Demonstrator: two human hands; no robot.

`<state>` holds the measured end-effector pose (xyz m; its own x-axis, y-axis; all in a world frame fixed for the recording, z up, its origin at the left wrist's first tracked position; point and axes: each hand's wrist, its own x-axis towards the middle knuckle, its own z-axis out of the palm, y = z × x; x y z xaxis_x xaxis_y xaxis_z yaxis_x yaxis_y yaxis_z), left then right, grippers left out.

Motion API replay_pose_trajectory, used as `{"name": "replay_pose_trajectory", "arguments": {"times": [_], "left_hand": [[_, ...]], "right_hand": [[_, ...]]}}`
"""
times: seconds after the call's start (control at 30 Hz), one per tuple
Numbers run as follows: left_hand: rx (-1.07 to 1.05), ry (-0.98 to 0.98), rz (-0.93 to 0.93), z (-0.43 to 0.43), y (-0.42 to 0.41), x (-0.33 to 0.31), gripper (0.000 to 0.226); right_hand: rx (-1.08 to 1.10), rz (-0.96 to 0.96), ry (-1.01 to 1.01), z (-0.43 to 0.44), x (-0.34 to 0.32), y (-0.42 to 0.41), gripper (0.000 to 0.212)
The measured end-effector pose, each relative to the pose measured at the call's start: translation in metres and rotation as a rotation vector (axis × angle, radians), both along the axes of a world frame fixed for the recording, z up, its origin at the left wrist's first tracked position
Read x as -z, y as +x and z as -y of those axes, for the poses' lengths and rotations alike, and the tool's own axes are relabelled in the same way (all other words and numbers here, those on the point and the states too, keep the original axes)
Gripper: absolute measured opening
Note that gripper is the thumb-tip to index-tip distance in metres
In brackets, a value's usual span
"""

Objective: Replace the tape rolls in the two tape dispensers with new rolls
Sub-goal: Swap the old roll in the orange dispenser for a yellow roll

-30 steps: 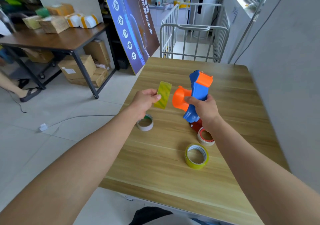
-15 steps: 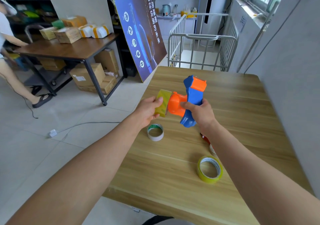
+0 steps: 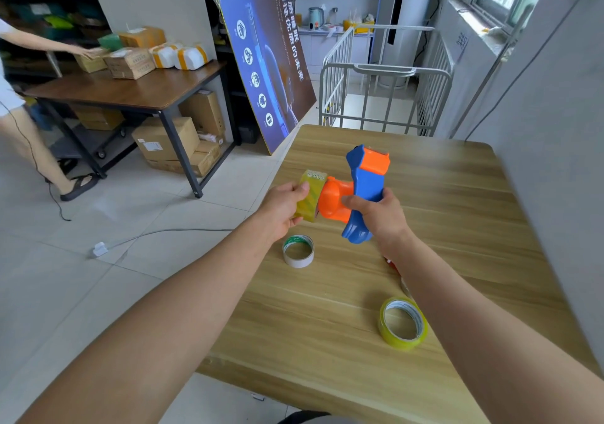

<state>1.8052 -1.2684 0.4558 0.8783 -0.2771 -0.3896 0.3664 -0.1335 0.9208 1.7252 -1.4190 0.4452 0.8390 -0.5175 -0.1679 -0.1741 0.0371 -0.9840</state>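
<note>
My right hand [image 3: 376,214] grips a blue and orange tape dispenser [image 3: 362,191] above the wooden table [image 3: 457,214]. My left hand [image 3: 282,211] holds a yellow tape roll [image 3: 310,191] pressed against the dispenser's orange hub. A white-cored roll with green print [image 3: 298,250] lies flat on the table below my left hand. Another yellow roll [image 3: 402,323] lies near my right forearm. Behind that forearm a small red and white sliver [image 3: 394,265] shows, mostly hidden, and I cannot tell what it is.
The table's left edge drops to a tiled floor with a cable and plug [image 3: 99,248]. A grey wall [image 3: 555,129] stands close on the right. A metal cage cart [image 3: 382,83] sits beyond the table. Another person [image 3: 19,103] stands at a dark table with boxes, far left.
My left hand brought the yellow roll from apart to against the orange hub. The view has tilted up slightly, and the dispenser has stayed in my right hand.
</note>
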Motion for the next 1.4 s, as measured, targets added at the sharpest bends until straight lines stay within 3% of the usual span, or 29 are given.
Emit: {"name": "replay_pose_trajectory", "arguments": {"times": [0.17, 0.3, 0.37, 0.47, 0.67, 0.8, 0.97, 1.1, 1.3, 1.4], "left_hand": [[0.057, 0.082, 0.065, 0.001, -0.001, 0.003, 0.020], [0.048, 0.060, 0.040, 0.001, -0.003, 0.002, 0.008], [0.013, 0.083, 0.009, 0.000, -0.003, 0.002, 0.019], [0.042, 0.136, 0.057, -0.001, -0.001, 0.005, 0.009], [0.073, 0.172, 0.113, 0.002, -0.004, 0.009, 0.016], [0.028, 0.078, 0.048, 0.004, -0.005, 0.006, 0.013], [0.002, -0.171, -0.093, 0.005, -0.005, -0.004, 0.037], [0.022, -0.230, -0.124, 0.006, -0.008, -0.009, 0.037], [-0.133, -0.238, -0.122, 0.011, -0.007, -0.009, 0.032], [-0.169, -0.153, -0.109, 0.012, -0.007, -0.006, 0.030]], "right_hand": [[0.000, -0.013, -0.004, -0.001, -0.001, -0.002, 0.037], [-0.004, -0.008, -0.001, -0.003, -0.001, -0.002, 0.037], [-0.009, -0.021, -0.008, -0.003, -0.001, -0.002, 0.038], [-0.012, -0.031, -0.020, -0.003, 0.000, -0.003, 0.039], [-0.018, -0.037, -0.016, -0.003, 0.002, -0.004, 0.043], [-0.018, -0.041, -0.029, -0.001, 0.002, -0.004, 0.042], [-0.042, -0.041, -0.053, -0.003, 0.001, -0.004, 0.040], [-0.043, -0.041, -0.052, -0.004, 0.001, -0.002, 0.040], [-0.051, -0.068, -0.072, -0.005, 0.001, -0.001, 0.042], [-0.056, -0.088, -0.076, -0.007, 0.000, 0.001, 0.041]]}}
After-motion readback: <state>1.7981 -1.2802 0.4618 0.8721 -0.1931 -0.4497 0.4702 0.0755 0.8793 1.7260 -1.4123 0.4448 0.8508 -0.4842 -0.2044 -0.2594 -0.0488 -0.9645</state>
